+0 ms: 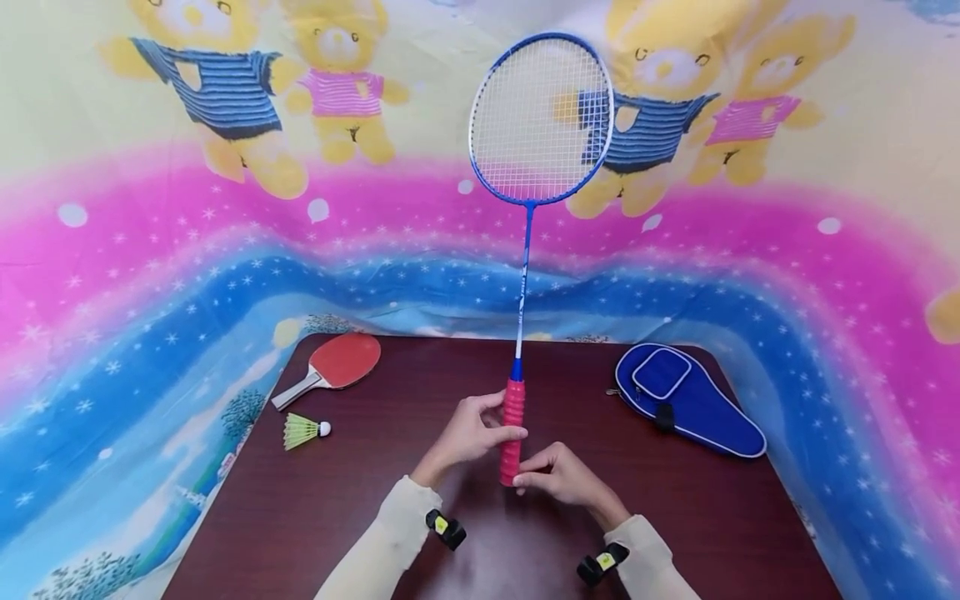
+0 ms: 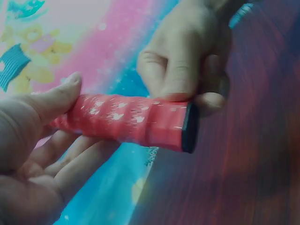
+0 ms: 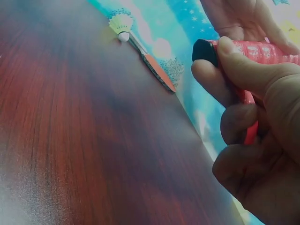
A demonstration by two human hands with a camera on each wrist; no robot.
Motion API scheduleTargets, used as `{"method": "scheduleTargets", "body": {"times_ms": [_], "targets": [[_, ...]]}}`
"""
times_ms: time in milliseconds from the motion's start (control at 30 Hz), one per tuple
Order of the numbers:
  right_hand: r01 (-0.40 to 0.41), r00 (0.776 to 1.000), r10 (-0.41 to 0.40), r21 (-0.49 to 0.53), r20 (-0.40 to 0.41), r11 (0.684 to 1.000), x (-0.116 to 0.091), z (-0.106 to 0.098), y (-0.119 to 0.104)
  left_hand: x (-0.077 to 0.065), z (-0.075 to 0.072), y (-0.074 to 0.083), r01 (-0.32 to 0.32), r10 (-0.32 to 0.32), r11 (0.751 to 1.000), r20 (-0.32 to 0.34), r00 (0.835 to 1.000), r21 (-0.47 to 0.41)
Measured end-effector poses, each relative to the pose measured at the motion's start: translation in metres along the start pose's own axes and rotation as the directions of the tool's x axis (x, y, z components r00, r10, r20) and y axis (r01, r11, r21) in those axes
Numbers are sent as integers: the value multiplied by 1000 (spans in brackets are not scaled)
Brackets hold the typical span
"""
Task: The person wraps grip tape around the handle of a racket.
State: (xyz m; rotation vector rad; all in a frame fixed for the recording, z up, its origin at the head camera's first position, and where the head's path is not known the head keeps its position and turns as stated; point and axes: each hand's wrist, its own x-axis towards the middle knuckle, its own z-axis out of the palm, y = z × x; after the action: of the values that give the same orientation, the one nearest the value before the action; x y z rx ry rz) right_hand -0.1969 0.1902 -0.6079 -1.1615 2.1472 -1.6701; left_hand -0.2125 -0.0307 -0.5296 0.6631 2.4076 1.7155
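A badminton racket (image 1: 521,292) with a blue and white frame stands nearly upright above the table, its strung head at the top. My left hand (image 1: 471,431) holds the red ridged handle (image 2: 126,117) between thumb and fingers, partway up the grip. Lower down, my right hand (image 1: 564,477) pinches the handle's bottom end by thumb and forefinger, beside the black end cap (image 3: 204,51). A narrow red strip (image 3: 251,122) shows between the right hand's fingers in the right wrist view; where it joins the handle is hidden.
On the dark red-brown table (image 1: 375,533), a red table tennis paddle (image 1: 345,361) and a yellow-green shuttlecock (image 1: 303,431) lie at the left. A blue paddle case (image 1: 693,408) with white piping lies at the right. Behind hangs a printed bear cloth (image 1: 420,200).
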Motion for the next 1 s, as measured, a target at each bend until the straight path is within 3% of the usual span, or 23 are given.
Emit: {"method": "scheduleTargets", "body": {"times_ms": [167, 333, 500, 600, 700, 800, 900, 1000], "targets": [[-31, 998, 30, 25, 54, 999, -1, -4, -1, 3, -6, -6, 5, 12, 990, 116, 993, -142], [-32, 997, 33, -8, 74, 999, 1, -8, 1, 7, -11, -13, 20, 43, 963, 224, 974, -270], [-24, 997, 27, -35, 78, 999, 5, -9, -1, 9, -14, -20, 11, 87, 941, 273, 958, -338], [-29, 997, 31, -27, 64, 999, 7, -8, -1, 8, -14, -21, 17, 87, 936, 277, 957, -352], [-30, 999, 30, -21, 22, 999, 5, -6, -2, 6, -10, -14, 4, 64, 955, 219, 974, -298], [-33, 999, 32, -30, -36, 999, 4, -1, -2, 3, -3, -4, 4, 11, 984, 81, 997, -180], [-68, 995, 65, -43, -70, 997, 5, 4, -2, 2, 2, 0, 26, -33, 993, -57, 998, -111], [-127, 988, 121, -63, -92, 990, 4, 2, -6, 5, 5, 1, 21, -32, 993, -90, 995, -116]]}}
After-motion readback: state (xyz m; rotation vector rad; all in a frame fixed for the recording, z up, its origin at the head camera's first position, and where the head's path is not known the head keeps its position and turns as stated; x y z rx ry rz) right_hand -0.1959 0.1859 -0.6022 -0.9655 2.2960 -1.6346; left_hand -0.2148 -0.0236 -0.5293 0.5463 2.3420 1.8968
